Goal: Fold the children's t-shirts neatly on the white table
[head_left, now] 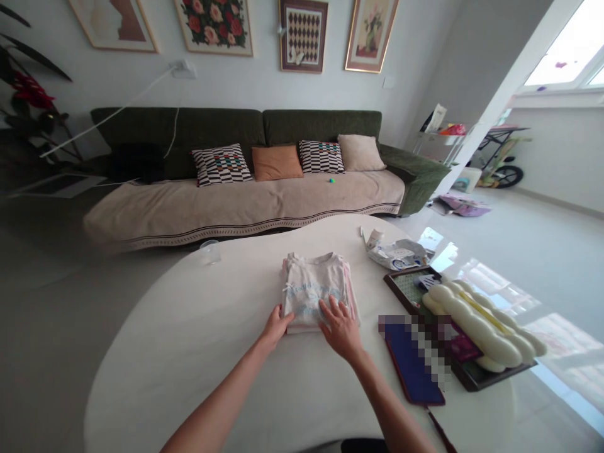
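Observation:
A neat stack of folded shirts lies on the white table, its top one pale grey with light blue lettering and a round neckline. Pink cloth shows along the sides of the stack below it. My left hand holds the stack's near left edge, thumb on top and fingers down along the side. Spread flat, my right hand rests on the near right part of the top shirt with its fingers apart. Under that palm, part of the lettering is hidden.
Right of the stack lie a dark blue case, partly pixelated, and a dark tray bearing a cream puffy object. Behind them is a crumpled white packet. A clear cup stands far left; a sofa is beyond.

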A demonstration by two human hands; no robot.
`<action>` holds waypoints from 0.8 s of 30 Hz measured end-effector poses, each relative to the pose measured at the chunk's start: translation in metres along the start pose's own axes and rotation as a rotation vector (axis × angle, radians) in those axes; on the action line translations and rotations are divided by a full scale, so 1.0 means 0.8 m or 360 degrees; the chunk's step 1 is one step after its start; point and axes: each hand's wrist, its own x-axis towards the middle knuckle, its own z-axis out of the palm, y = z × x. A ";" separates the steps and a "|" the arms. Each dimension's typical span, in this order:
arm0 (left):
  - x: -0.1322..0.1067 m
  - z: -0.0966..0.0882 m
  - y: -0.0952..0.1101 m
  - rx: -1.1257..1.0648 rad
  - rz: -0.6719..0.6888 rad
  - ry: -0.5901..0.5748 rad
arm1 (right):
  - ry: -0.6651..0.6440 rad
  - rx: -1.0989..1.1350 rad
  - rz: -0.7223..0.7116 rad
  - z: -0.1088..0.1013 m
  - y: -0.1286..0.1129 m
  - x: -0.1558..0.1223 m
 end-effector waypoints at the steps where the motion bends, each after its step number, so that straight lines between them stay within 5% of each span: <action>1: -0.017 -0.022 -0.006 -0.0016 -0.0004 0.0007 | 0.0007 0.0045 -0.0022 0.004 -0.022 -0.011; 9: -0.134 -0.184 -0.063 0.0057 -0.0124 0.0072 | -0.0067 0.0298 -0.0140 0.031 -0.182 -0.103; 14: -0.145 -0.246 -0.055 0.0322 -0.0065 0.0101 | 0.0036 0.0620 -0.0283 0.030 -0.182 -0.120; 19: -0.151 -0.245 -0.028 0.0538 0.0369 0.0203 | 0.0383 0.0867 0.0227 0.016 -0.130 -0.103; 24: -0.167 -0.194 -0.054 0.0973 0.0834 0.0176 | 0.0060 0.1128 0.0662 0.031 -0.123 -0.086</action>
